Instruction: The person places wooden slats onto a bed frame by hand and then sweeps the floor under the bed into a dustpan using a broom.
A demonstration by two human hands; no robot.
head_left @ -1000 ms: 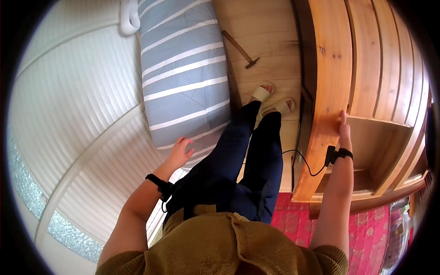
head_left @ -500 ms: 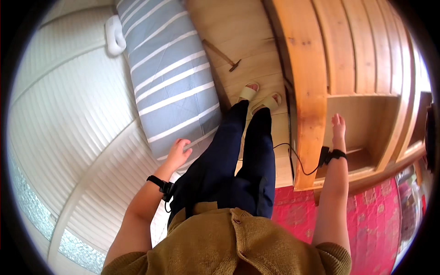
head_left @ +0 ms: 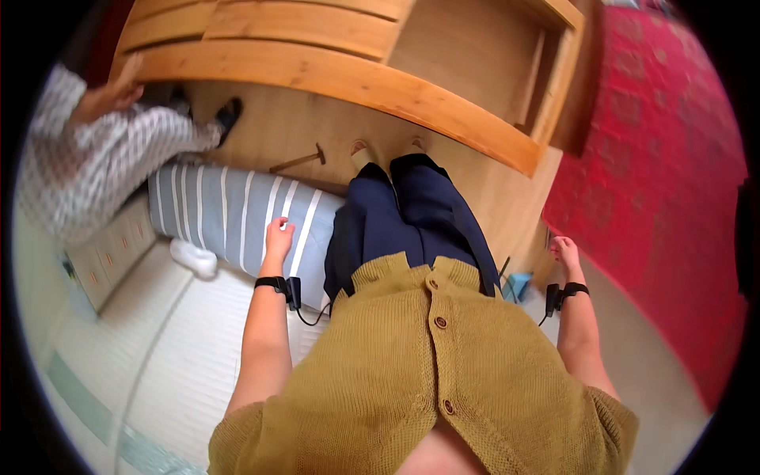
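Note:
My left hand point(head_left: 279, 237) hovers over the blue-and-white striped bedding point(head_left: 237, 207), its fingers loosely bent and nothing in them. Out to the right of my body, my right hand point(head_left: 564, 250) hangs with relaxed, slightly curled fingers and holds nothing. A black strap with a small device sits on each wrist. Beyond the bedding, a hammer point(head_left: 294, 163) with a wooden handle lies on the wooden floor point(head_left: 317, 119), near my feet. Across the far side stands a wooden frame point(head_left: 332, 75) with slats and an open compartment point(head_left: 467, 59).
At the far left is another person point(head_left: 111, 150) in patterned clothes, one hand by the frame. A white rounded object point(head_left: 194, 259) lies by the bedding, near a pale drawer cabinet point(head_left: 111, 257). Red patterned fabric point(head_left: 641, 158) spreads on the right. A blue item point(head_left: 516, 286) is beside my hip.
My view has turned right, so the wooden frame now lies across the far side. The other person has come into view at left. My right hand is no longer over the open compartment.

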